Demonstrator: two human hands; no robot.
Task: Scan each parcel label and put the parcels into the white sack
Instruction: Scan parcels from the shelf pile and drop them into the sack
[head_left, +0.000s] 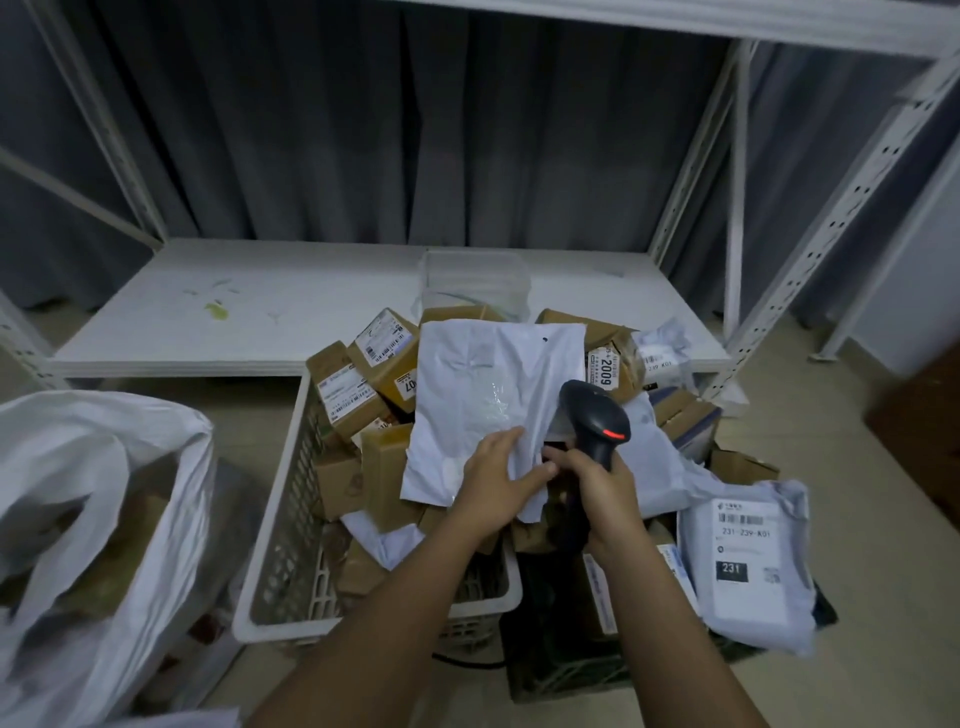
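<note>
My left hand (493, 480) holds a flat white poly mailer (488, 400) by its lower edge, thumb and fingers pinching it above the pile. Its blank side faces me and no label shows. My right hand (602, 493) grips the handle of a black barcode scanner (595, 415), its red light lit, right beside the mailer. The white sack (104, 519) stands open at the left with brown boxes inside. Several cardboard parcels (384, 358) and mailers fill the white plastic basket (280, 545) below my hands.
A labelled grey mailer (748, 561) lies at the right on a dark crate (561, 670). A low white shelf board (260, 306) runs behind the basket, carrying a clear plastic box (475, 280). White rack posts (831, 234) rise at both sides. A dark curtain hangs behind.
</note>
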